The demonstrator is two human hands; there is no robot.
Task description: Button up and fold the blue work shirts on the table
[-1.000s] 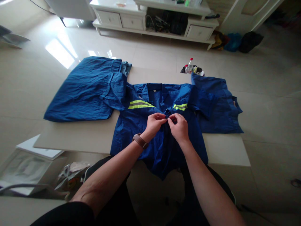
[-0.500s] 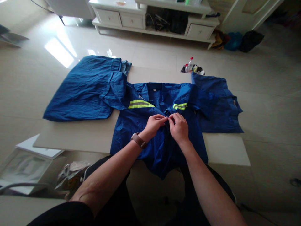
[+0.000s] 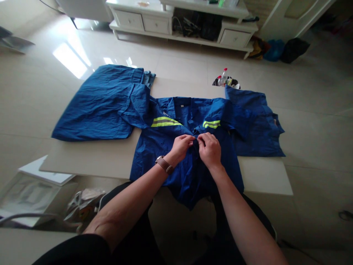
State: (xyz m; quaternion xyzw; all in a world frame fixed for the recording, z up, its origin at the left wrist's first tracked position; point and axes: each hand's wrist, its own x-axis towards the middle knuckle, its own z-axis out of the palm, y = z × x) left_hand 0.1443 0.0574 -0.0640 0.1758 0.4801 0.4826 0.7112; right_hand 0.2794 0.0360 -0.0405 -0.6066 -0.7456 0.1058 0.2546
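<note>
A blue work shirt [image 3: 154, 147] with yellow-green reflective stripes lies face up on a low beige table [image 3: 91, 160], its hem hanging over the near edge. My left hand [image 3: 180, 146], with a brown watch on the wrist, pinches the left front edge of the shirt at chest height. My right hand [image 3: 210, 149] pinches the right front edge against it, fingertips of both hands meeting at the shirt's centre line. What lies between the fingertips is hidden.
Another blue garment [image 3: 96, 105] lies on the table's left end, one more [image 3: 255, 121] at the right. Small bottles [image 3: 223, 79] stand at the far edge. A white drawer cabinet [image 3: 154, 22] stands behind, bags [image 3: 292, 48] on the floor, a box [image 3: 30, 191] at lower left.
Both hands stay pinched together at the shirt's centre, with only slight finger shifts. The view has drifted a little.
</note>
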